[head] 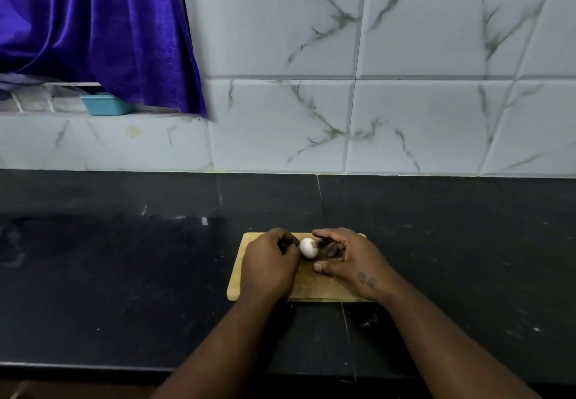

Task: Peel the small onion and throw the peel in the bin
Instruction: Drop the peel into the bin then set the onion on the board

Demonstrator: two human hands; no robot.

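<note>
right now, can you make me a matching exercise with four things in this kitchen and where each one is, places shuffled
Things:
1. onion
2. cutting board
3. blue tub
4. purple curtain

Places:
A. on the ledge at the far left, partly under the fabric
B. flat on the black counter, under both hands
C. hanging at the upper left, beside the tiled wall
D. between the left hand and the right hand, over the board

Pairs: 1-D, 2-B, 3-A, 4-C

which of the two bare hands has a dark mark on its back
The right hand, beside the small white onion, carries a dark mark near the wrist; the left hand shows none.
</note>
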